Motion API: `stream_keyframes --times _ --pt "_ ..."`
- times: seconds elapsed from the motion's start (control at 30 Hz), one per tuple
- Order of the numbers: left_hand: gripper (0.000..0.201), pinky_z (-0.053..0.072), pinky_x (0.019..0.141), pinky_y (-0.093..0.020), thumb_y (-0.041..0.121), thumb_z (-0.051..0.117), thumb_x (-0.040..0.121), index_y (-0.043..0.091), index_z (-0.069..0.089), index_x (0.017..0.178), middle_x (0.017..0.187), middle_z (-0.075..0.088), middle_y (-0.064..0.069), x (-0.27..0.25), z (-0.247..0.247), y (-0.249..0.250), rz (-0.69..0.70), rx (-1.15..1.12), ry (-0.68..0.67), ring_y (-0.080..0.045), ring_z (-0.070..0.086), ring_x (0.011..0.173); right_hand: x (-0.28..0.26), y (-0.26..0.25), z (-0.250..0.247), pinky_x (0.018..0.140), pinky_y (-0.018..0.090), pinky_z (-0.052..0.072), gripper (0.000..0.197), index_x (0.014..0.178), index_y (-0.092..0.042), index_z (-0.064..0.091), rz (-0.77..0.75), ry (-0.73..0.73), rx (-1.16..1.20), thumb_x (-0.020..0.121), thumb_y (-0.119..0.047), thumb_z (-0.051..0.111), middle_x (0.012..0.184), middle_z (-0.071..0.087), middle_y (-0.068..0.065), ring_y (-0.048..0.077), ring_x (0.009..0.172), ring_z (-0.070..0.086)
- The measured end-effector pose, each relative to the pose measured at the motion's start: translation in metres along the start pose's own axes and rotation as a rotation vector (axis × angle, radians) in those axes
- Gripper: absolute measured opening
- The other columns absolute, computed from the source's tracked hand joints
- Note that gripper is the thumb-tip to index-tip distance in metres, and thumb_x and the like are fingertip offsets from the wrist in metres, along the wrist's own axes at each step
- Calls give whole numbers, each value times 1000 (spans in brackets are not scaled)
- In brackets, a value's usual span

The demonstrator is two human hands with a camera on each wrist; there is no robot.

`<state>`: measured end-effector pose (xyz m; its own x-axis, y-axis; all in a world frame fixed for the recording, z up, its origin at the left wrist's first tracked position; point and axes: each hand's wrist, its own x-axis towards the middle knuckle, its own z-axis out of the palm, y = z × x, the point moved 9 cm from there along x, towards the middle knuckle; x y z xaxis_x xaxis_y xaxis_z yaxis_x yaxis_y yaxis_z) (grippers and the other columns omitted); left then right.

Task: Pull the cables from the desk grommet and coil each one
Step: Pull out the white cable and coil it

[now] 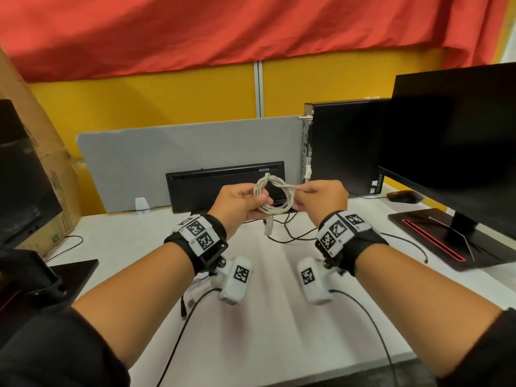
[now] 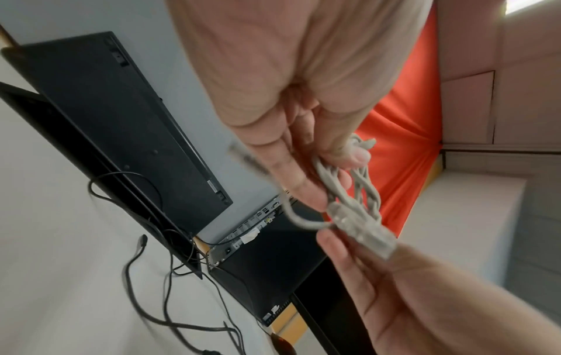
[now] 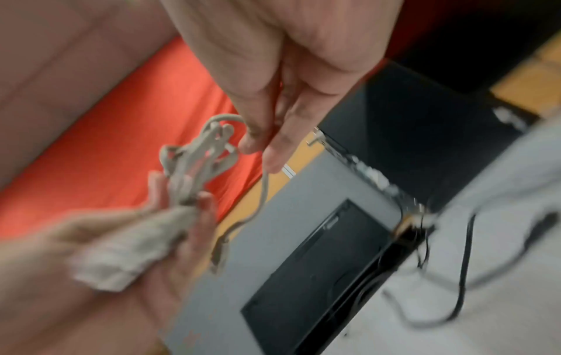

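A grey cable coil hangs in the air above the white desk, held between both hands. My left hand grips the coil's left side, fingers curled round the loops. My right hand pinches a loose strand that crosses the top of the coil; thumb and finger meet on it in the right wrist view. One clear plug end dangles below the coil. Thin black cables trail on the desk from a dark slot behind my hands.
A black keyboard leans upright against the grey divider. A PC tower, a monitor and a mouse stand at the right. A cardboard box and dark gear sit at the left.
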<state>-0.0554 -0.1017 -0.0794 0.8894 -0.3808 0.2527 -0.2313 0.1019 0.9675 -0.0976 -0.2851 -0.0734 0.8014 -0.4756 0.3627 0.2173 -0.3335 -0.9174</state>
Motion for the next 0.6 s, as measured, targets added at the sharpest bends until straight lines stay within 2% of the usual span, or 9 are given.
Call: stream_keyframes --times 0.07,0.13,0.23,0.33,0.4,0.43,0.5,0.57,0.6 --pt "10 61 71 -35 -6 56 92 -6 65 95 85 69 -18 0 -4 -5 -11 -40 61 -27 72 77 -8 15 14 72 37 61 6 80 0 76 197 -63 317 75 2 77 78 73 22 32 73 74" --pt "16 61 74 -37 -6 55 93 -14 62 104 94 68 -27 0 -8 -10 -29 -68 101 -37 71 88 -16 18 28 74 37 61 11 87 9 72 316 -147 515 76 9 73 86 72 28 37 80 73" --pt "19 61 77 -41 -6 55 93 -16 61 108 101 67 -32 0 -8 -13 -37 -90 117 -43 69 93 -24 11 39 81 41 60 15 96 14 68 328 -252 587 82 14 61 94 69 30 39 89 71" --pt "12 61 69 -36 -7 55 92 -11 66 95 88 70 -24 1 -13 -12 -21 -166 187 -33 73 80 -31 5 43 82 34 59 27 97 8 68 321 -326 669 90 15 44 97 70 27 34 93 71" --pt "11 61 68 -33 -7 55 92 -9 66 94 84 70 -20 3 -19 -15 -15 -218 244 -29 73 76 -37 -1 47 85 31 58 24 97 3 70 284 -381 679 91 8 48 97 73 21 28 94 72" --pt "11 61 69 -33 -7 56 92 -9 67 93 84 69 -19 3 -20 -17 -14 -221 257 -29 73 77 -39 -3 48 87 31 57 18 100 1 71 247 -381 607 92 -2 56 98 74 17 25 96 72" --pt "12 60 69 -34 -7 56 91 -6 68 89 81 71 -17 5 -17 -18 -14 -217 251 -30 73 78 -37 -3 47 90 33 55 19 100 -5 73 169 -309 423 85 -17 71 97 75 12 23 97 71" --pt "11 60 70 -34 -6 58 91 -4 68 88 80 72 -16 5 -9 -21 -30 -228 220 -30 73 79 -32 4 40 89 37 56 13 93 -5 73 203 -147 369 81 -10 74 96 74 15 28 94 71" --pt "9 61 71 -35 -4 59 91 -5 68 89 81 72 -17 5 -5 -23 -43 -251 198 -30 73 80 -30 11 38 87 38 57 11 93 -3 72 264 -88 431 83 -4 70 96 73 18 30 92 71"
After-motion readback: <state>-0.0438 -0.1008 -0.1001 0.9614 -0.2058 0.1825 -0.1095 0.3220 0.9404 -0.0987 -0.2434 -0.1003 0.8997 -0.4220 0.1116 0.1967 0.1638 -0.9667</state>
